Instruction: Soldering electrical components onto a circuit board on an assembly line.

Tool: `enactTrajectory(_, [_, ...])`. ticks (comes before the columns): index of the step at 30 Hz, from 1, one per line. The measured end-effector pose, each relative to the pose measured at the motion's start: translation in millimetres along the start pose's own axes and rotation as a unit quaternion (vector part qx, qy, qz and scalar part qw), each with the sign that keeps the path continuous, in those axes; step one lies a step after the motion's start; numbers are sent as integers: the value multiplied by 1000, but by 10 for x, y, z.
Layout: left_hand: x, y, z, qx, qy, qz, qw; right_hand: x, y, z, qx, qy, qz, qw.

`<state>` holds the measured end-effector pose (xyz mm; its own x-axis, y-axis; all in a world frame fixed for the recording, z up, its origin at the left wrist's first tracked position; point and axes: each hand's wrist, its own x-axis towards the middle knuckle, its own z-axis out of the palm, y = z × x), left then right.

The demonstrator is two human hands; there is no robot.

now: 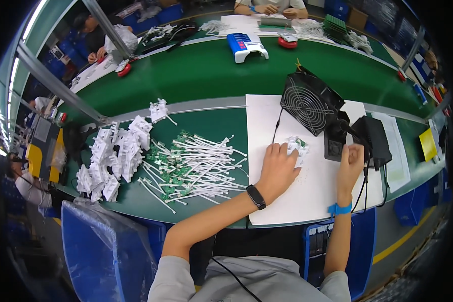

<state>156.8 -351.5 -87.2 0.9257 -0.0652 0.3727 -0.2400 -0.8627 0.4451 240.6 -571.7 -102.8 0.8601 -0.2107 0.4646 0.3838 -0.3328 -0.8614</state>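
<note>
My left hand (278, 170) rests on the white sheet (267, 206), its fingers bent down onto a small white plastic part (301, 146) with a bit of green circuit board in it. The fingers partly cover that part. My right hand (353, 157) is raised beside a small black box (333, 148) and black cables. Its fingers are curled together, and what they hold, if anything, cannot be made out. A blue wrist strap (340, 209) circles my right wrist. Behind the white part stands a black fan with a round wire grille (307, 104).
Left of the sheet lie several white cables with green boards (196, 163) and a pile of white plastic housings (118, 153). A black power unit (375, 138) stands right. Beyond runs a green conveyor belt (196, 75) carrying a white-and-blue device (246, 48). Blue bins (93, 251) flank me; people sit opposite.
</note>
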Motion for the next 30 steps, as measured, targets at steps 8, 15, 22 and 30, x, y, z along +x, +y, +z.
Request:
enactTrajectory(8, [184, -103, -594, -131, -25, -63, 989, -140, -123, -67, 18, -63, 30, 997])
enactTrajectory(15, [297, -695, -1337, -64, 106, -189, 974, -230, -174, -114, 54, -124, 29, 990])
enactTrajectory(22, [214, -2258, -1184, 170, 220, -250, 927, -217, -269, -65, 56, -140, 21, 988])
enactTrajectory(30, [280, -2766, -1442, 325, 249, -334, 849, -224, -217, -65, 30, -153, 16, 988])
